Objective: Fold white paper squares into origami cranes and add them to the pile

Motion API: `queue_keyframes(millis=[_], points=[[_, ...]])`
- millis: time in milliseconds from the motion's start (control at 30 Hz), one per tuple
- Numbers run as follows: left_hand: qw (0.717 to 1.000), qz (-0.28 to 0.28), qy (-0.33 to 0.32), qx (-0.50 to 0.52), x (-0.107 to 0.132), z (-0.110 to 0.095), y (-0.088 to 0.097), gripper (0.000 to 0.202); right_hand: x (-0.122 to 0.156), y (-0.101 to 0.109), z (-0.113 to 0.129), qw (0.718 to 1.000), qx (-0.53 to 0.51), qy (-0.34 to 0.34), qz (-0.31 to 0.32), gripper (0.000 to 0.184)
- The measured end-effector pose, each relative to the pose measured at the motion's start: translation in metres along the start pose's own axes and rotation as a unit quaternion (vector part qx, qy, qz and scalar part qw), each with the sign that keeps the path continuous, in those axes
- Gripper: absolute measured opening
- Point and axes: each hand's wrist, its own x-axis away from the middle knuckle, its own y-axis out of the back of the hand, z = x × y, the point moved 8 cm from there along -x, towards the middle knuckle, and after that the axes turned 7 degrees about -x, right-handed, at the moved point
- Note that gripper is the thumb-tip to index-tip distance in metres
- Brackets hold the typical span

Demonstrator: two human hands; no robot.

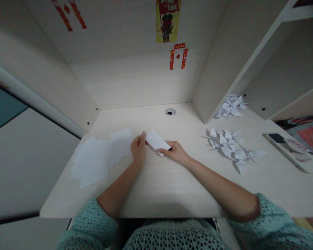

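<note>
A small folded sheet of white paper (158,140) is held just above the desk, tilted down to the right. My right hand (175,152) pinches its lower right end, thumb on top and fingers underneath. At its left end is my left hand (139,147), closed with the thumb pointing up and the fingertips at the paper's edge. Loose white paper sheets (91,161) lie overlapping to the left of my left hand. Off to the right, a cluster of folded white paper cranes (228,144) rests on the desk.
More paper cranes (231,106) are heaped behind the upright divider (211,69). A phone (294,152) lies at the far right beside a coloured cloth (310,133). A cable hole (170,111) sits near the back panel. The desk (167,194) ends close to my body.
</note>
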Motion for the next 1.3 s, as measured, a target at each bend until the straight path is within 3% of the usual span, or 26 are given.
queue_keyframes(millis=[300, 433, 533, 700, 900, 1033, 1300], points=[[0.991, -0.037, 0.059, 0.112, -0.007, 0.024, 0.003, 0.043, 0.001, 0.003, 0.005, 0.999, -0.045, -0.007, -0.021, 0.04], [0.996, 0.037, 0.011, 0.08, -0.005, 0.012, -0.007, 0.039, 0.002, 0.016, 0.009, 0.992, -0.048, 0.007, -0.113, 0.04], [0.994, 0.097, -0.04, 0.014, 0.003, -0.001, -0.016, 0.03, 0.003, 0.019, 0.01, 0.988, -0.059, 0.022, -0.14, 0.039], [0.986, 0.117, -0.086, -0.082, 0.011, -0.009, -0.019, 0.018, 0.002, 0.017, 0.007, 0.991, -0.057, 0.017, -0.124, 0.039], [0.987, 0.135, -0.077, -0.047, 0.008, -0.007, -0.022, 0.015, 0.0, 0.011, 0.01, 0.995, -0.063, 0.037, -0.074, 0.042], [0.989, 0.134, -0.058, -0.035, 0.006, -0.003, -0.021, 0.018, -0.001, 0.019, 0.007, 0.987, -0.108, 0.041, -0.114, 0.052], [0.987, 0.139, -0.06, -0.056, 0.004, -0.005, -0.021, 0.02, -0.003, 0.02, 0.009, 0.982, -0.142, 0.04, -0.116, 0.04]])
